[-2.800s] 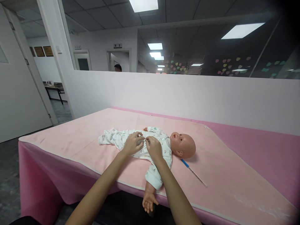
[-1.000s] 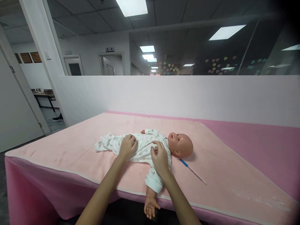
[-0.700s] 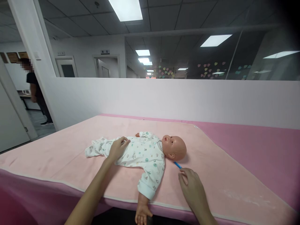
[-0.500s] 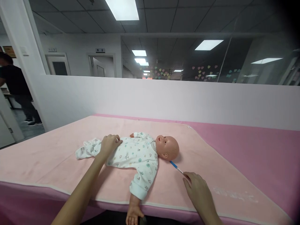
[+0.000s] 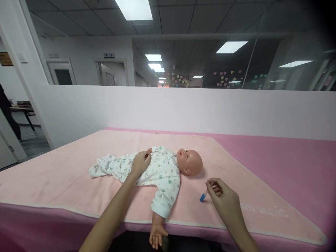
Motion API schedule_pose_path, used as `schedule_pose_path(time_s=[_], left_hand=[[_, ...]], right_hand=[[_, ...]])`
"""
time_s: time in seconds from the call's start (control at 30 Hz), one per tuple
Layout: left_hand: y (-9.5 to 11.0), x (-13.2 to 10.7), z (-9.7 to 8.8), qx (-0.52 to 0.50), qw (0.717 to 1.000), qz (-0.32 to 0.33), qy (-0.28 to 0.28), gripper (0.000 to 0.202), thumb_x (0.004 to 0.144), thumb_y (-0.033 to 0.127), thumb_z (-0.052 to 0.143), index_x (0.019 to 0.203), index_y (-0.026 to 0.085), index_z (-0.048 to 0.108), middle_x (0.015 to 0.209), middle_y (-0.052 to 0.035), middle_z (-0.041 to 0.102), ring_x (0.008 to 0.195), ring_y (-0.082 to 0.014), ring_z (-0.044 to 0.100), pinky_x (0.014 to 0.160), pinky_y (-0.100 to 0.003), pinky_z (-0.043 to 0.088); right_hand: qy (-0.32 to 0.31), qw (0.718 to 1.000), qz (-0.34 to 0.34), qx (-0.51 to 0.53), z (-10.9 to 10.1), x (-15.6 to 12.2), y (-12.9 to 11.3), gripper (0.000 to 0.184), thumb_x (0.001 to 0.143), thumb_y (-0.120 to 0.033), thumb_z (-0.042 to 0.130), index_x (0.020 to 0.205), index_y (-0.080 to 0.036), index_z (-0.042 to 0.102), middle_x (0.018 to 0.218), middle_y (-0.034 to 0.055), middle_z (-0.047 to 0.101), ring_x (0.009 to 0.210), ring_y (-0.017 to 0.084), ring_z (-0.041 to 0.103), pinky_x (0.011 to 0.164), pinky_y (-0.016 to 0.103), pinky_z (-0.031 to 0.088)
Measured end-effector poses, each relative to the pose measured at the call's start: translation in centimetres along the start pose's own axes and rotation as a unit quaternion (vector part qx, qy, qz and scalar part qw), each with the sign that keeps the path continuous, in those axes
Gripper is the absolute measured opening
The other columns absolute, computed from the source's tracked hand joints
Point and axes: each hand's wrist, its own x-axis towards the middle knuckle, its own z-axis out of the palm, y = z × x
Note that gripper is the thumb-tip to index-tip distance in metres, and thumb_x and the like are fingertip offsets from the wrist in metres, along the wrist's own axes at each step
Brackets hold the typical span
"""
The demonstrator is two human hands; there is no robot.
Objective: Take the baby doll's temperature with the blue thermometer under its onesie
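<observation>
Pink towel-covered table (image 5: 78, 182) bears a romper-clad plastic baby doll (image 5: 164, 169); left hand (image 5: 140, 162) rests open on its chest, right hand (image 5: 223, 198) has just pinched up the thin blue-tipped thermometer (image 5: 202, 197) nearby.

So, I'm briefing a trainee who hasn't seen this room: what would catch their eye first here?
First, the bald plastic baby doll in a white printed romper, lying on its back on the pale pink blanket, one bare forearm hanging over the near edge. The person's left hand rests on its chest, while the right hand pinches a slim clear stick with a blue tip near the doll's head.
</observation>
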Motion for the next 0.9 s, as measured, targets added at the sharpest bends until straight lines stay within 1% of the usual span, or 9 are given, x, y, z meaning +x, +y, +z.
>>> schedule_pose_path(time_s=[0.13,0.23,0.43,0.53,0.6,0.67,0.7,0.8,0.9], left_hand=[[-0.1,0.0,-0.2,-0.012,1.000,0.001,0.007,0.029,0.079,0.034,0.031,0.072,0.020,0.055,0.074,-0.0019,0.057,0.074,-0.0149,0.049,0.064,-0.025,0.033],[-0.1,-0.1,-0.1,-0.008,1.000,0.006,0.009,0.028,0.079,0.033,0.031,0.071,0.020,0.054,0.073,-0.0014,0.056,0.072,-0.0144,0.049,0.062,-0.024,0.032],[-0.3,-0.1,0.1,-0.002,1.000,0.008,0.014,0.028,0.080,0.033,0.032,0.071,0.019,0.054,0.072,-0.0017,0.056,0.071,-0.0139,0.049,0.061,-0.024,0.031],[-0.2,-0.1,0.0,-0.003,1.000,-0.003,0.006,0.028,0.080,0.033,0.032,0.072,0.019,0.055,0.074,-0.0016,0.056,0.073,-0.0135,0.049,0.062,-0.024,0.031],[0.0,-0.1,-0.2,-0.007,1.000,-0.006,0.001,0.028,0.080,0.033,0.032,0.073,0.019,0.055,0.075,-0.0015,0.057,0.073,-0.0130,0.049,0.062,-0.023,0.032],[0.1,-0.1,-0.3,-0.010,1.000,-0.004,-0.003,0.028,0.080,0.032,0.032,0.073,0.019,0.056,0.076,-0.0014,0.057,0.074,-0.0127,0.049,0.063,-0.023,0.032],[0.1,-0.1,-0.4,-0.010,1.000,-0.004,-0.004,0.028,0.080,0.032,0.032,0.072,0.019,0.056,0.075,-0.0015,0.057,0.074,-0.0126,0.049,0.063,-0.023,0.031],[0.1,-0.1,-0.4,-0.012,1.000,-0.004,-0.005,0.029,0.080,0.032,0.032,0.072,0.019,0.056,0.074,-0.0016,0.056,0.074,-0.0125,0.048,0.064,-0.023,0.031],[0.0,-0.2,-0.4,-0.015,1.000,0.001,-0.002,0.028,0.080,0.032,0.032,0.073,0.019,0.056,0.075,-0.0016,0.057,0.074,-0.0126,0.048,0.064,-0.023,0.031]], right_hand=[[0.000,0.999,-0.008,-0.039,0.6,-0.7,-0.3,0.043,0.080,-0.048,0.032,0.051,-0.020,0.046,0.046,-0.0003,0.050,0.046,0.012,0.049,0.047,0.022,0.035],[-0.007,0.998,0.033,-0.046,0.4,-0.2,0.4,0.047,0.079,-0.052,0.030,0.053,-0.019,0.051,0.051,0.0021,0.056,0.052,0.015,0.054,0.049,0.023,0.036],[-0.121,0.989,0.079,0.027,2.2,1.0,3.1,0.052,0.079,-0.053,0.026,0.058,-0.016,0.058,0.048,0.0030,0.056,0.044,0.013,0.053,0.047,0.023,0.040],[-0.190,0.979,0.077,-0.004,2.6,1.6,2.5,0.053,0.080,-0.051,0.025,0.057,-0.015,0.055,0.043,0.0021,0.054,0.035,0.011,0.047,0.039,0.022,0.035],[-0.279,0.958,0.061,-0.007,1.2,2.9,0.4,0.053,0.080,-0.052,0.027,0.055,-0.013,0.054,0.042,0.0031,0.054,0.032,0.010,0.046,0.036,0.021,0.034],[-0.374,0.926,0.024,0.036,-1.3,5.1,-3.0,0.051,0.078,-0.053,0.033,0.059,-0.012,0.057,0.049,0.0054,0.059,0.036,0.011,0.049,0.037,0.022,0.037],[-0.373,0.925,-0.009,0.073,-2.7,6.3,-5.0,0.051,0.077,-0.053,0.036,0.059,-0.011,0.059,0.052,0.0066,0.061,0.039,0.011,0.051,0.039,0.022,0.039],[-0.265,0.929,-0.108,0.236,-5.1,8.7,-10.6,0.046,0.078,-0.050,0.037,0.067,-0.014,0.063,0.062,0.0048,0.064,0.047,0.010,0.054,0.042,0.019,0.041],[-0.265,0.913,-0.171,0.258,-3.8,8.9,-13.7,0.046,0.078,-0.046,0.037,0.054,-0.015,0.061,0.053,0.0019,0.062,0.041,0.008,0.050,0.039,0.018,0.038]])
